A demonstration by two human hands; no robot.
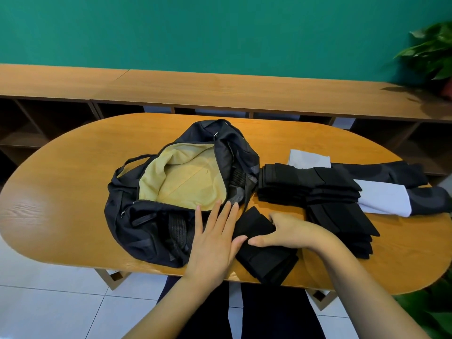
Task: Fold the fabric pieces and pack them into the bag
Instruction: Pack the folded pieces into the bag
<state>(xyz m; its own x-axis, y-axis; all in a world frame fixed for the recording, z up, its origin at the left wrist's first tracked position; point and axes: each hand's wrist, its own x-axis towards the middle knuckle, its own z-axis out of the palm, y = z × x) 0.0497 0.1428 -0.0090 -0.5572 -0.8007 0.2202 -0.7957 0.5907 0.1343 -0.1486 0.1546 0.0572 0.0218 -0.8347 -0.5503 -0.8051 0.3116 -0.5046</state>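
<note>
1. Two hands at the near edge of the oval wooden table [73,192], both around one black folded fabric piece [266,263].
2. Right hand [291,231]: lies on top of the black folded fabric piece. Fingers curled over its far fold, thumb stretched left across it, so the hand grips the cloth.
3. Left hand [212,241]: flat, fingers straight and slightly spread. Palm just left of the fabric piece, thumb tip touching the piece's left edge. Fingertips reach the near rim of the bag opening.
4. Black duffel bag with yellow lining [144,228]: left of centre on the table, unzipped and gaping. No cloth can be seen on the lining. Its right side is just beside the fabric piece under the hands.
5. Fabric piece position: between the bag and the near table edge, its lower corner at that edge.
6. Stacks of black fabric pieces [288,184]: right of the bag, beyond and beside the right hand, apart from it.
7. White fabric pieces [381,199] and dark patterned pieces [381,172]: further right, partly overlapping the stacks.
8. Wooden shelf unit [220,86] stands behind the table.
</note>
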